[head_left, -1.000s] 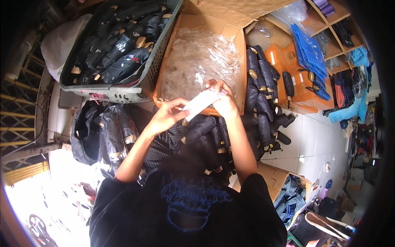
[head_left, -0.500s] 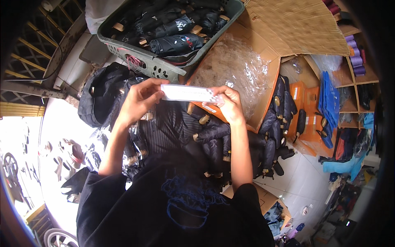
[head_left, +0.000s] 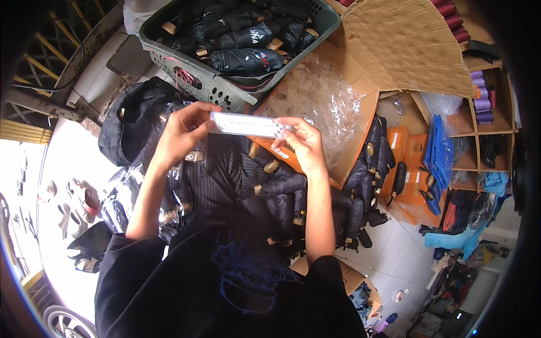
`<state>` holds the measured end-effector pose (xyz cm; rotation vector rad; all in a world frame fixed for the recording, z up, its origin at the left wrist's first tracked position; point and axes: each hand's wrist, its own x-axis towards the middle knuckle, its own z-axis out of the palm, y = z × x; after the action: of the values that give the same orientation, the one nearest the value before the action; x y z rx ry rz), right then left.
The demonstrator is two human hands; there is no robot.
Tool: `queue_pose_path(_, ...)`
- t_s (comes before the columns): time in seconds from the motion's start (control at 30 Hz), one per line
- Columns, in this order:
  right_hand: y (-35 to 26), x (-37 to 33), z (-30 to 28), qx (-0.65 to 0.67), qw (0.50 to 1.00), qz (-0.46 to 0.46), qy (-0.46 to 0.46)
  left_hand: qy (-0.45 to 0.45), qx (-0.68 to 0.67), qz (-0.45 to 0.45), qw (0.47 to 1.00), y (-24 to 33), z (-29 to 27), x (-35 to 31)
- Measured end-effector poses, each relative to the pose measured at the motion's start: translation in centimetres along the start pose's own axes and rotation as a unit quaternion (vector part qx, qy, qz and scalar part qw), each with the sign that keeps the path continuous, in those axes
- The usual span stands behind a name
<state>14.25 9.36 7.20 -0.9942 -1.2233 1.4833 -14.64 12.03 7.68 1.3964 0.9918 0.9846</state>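
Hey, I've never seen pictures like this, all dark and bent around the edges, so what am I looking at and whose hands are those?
There's no machine here: a person is working bare-handed. A fisheye camera on that person's head looks down, and its lens bends straight edges. The left hand and right hand pinch opposite ends of a narrow white printed strip. Beyond them stand a grey-green plastic basket of black bundles, which look like folded umbrellas, and an open cardboard box holding clear plastic film. More bundles lie beside the box. Purple spools sit on a shelf at the right.
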Motion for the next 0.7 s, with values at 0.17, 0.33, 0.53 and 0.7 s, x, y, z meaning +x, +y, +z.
queue_pose_path(0.17,-0.8,1.2,-0.2,-0.014,0.996,-0.04,0.074,-0.05,0.018,-0.069,0.996,-0.5,0.6,-0.8)
queue_pose_path(0.33,-1.6,1.5,-0.3,-0.016,0.994,-0.054,0.095,-0.054,0.01,-0.065,0.996,-0.8,2.0,-1.5)
queue_pose_path(0.53,-0.9,1.2,0.6,-0.024,0.994,-0.04,0.099,-0.08,0.085,0.027,0.993,-1.6,2.3,-1.4)
queue_pose_path(0.7,-0.1,1.0,1.3,-0.017,0.995,-0.034,0.091,-0.102,0.101,-0.114,0.983,0.4,2.2,-1.0)
